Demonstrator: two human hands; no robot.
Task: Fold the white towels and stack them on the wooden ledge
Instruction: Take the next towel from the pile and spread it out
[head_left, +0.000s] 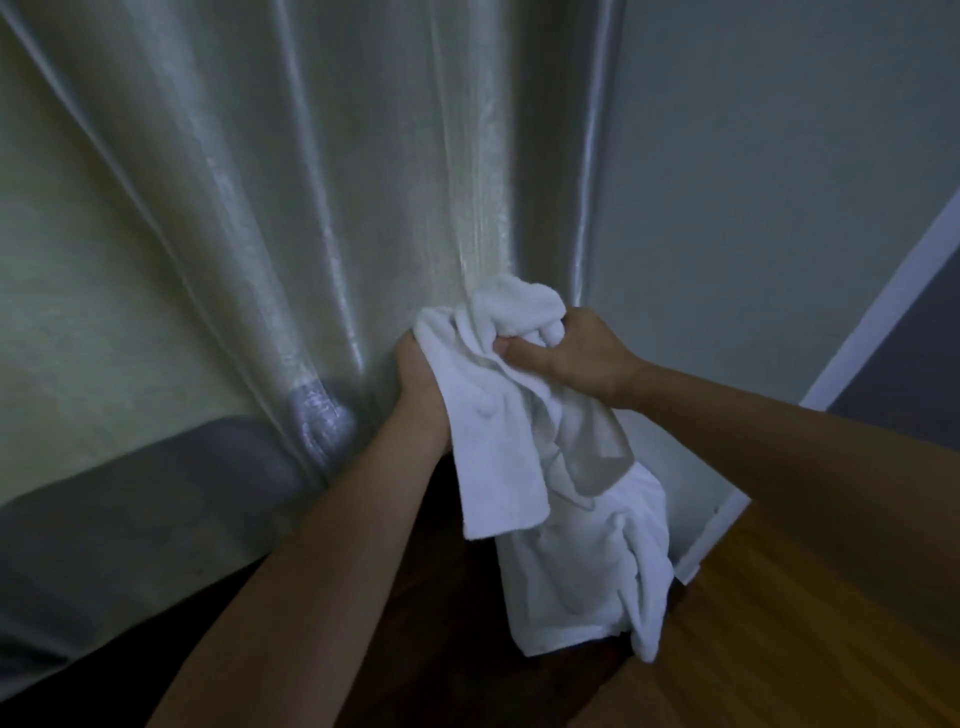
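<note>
Both hands closed on one crumpled white towel held in air: left hand grips its edge, right hand bunches the top. Curtain behind.

Both hands, left hand and right hand, apparently grip a crumpled white towel.

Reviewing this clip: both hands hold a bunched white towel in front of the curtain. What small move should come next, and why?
Probably draw the hands apart to spread the white towel. It hangs crumpled and twisted, unfolded, gripped at its top by the left hand and the right hand, so no clean edge is ready for folding.
</note>
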